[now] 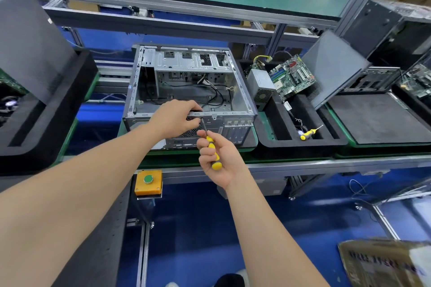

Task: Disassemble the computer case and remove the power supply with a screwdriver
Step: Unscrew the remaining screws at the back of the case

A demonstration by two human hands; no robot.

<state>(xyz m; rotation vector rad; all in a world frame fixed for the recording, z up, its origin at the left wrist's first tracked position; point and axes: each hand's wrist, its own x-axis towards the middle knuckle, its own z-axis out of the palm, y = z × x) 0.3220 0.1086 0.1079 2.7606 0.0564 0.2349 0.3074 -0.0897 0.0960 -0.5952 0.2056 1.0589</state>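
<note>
An open grey computer case (186,81) lies on the belt with its side panel off; loose black cables show inside. My left hand (177,117) grips the case's near top rim, fingers curled over the edge. My right hand (217,156) holds a yellow-and-black screwdriver (212,149), its shaft angled up to the case's rear panel just below the rim, beside my left hand. A grey power supply (261,86) with yellow wires lies in the black foam tray (279,147) to the right.
A green motherboard (291,77) leans in that tray beside the power supply; a second yellow screwdriver (309,134) lies in it. A leaning side panel (331,67) stands further right. Black foam trays flank the case. An orange box with a green button (148,182) hangs below the bench edge.
</note>
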